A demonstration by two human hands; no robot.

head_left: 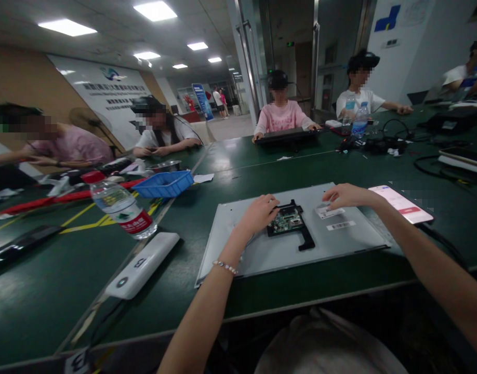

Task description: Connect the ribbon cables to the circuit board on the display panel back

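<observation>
A flat grey panel (pixel 238 257) lies on the table in front of me. On its middle rests a black plastic bracket (pixel 306 239) around a green circuit board (pixel 288 222). My left hand (pixel 261 213) is at the bracket's left side, its bent fingers closed on the upper left edge; the fingertips are partly hidden. Over the panel's right part, my right hand (pixel 345 196) has thumb and fingers apart and holds nothing I can see. Just under those fingers is a white label (pixel 330 212), with a barcode sticker (pixel 341 225) nearer me.
A lit phone (pixel 402 204) lies right of the panel. To the left are a white power bank (pixel 143 265), a water bottle (pixel 123 208) and a blue tray (pixel 164 184). Across the table, a person in pink (pixel 281 117) holds a dark panel (pixel 287 137); several others sit around.
</observation>
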